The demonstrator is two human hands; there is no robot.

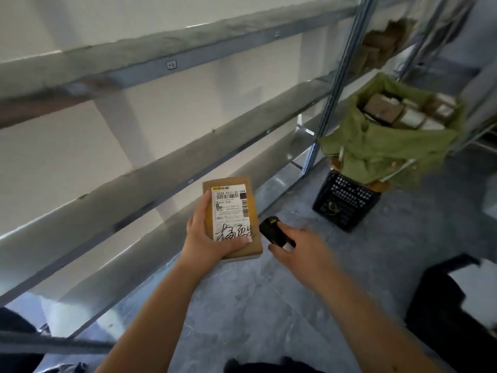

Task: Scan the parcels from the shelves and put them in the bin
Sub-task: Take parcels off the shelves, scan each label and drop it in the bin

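Far left: the metal shelves (166, 168), grey painted rails with pale boards, run diagonally across my view; the tiers I can see here carry no parcels.

Left of centre: my left hand (208, 238) holds the parcel (234, 219), a flat, book-shaped package in brown kraft card. The grip is clamped on it, thumb pressed across the lower part of the white shipping label (232, 214), fingers wrapped round the left edge. The label faces up, printed with a barcode and marked with bold handwritten strokes.

Centre: my right hand (291, 247) holds a small black handheld scanner (274, 230), a rounded matte plastic body, its grip closed round the device with the nose turned toward the parcel. Scanner and parcel sit just beside each other, above the mottled grey floor (269, 305).

Right: the bin (390, 146), lined with a slack olive-green fabric sack, stands on a black perforated plastic crate (347, 200). Boxed parcels already fill its mouth.

I judge the scanning step to be in hand. The next move calls for aiming the scanner squarely at the barcode, keeping my thumb clear of it, then carrying the parcel right to the bin, which is well apart.
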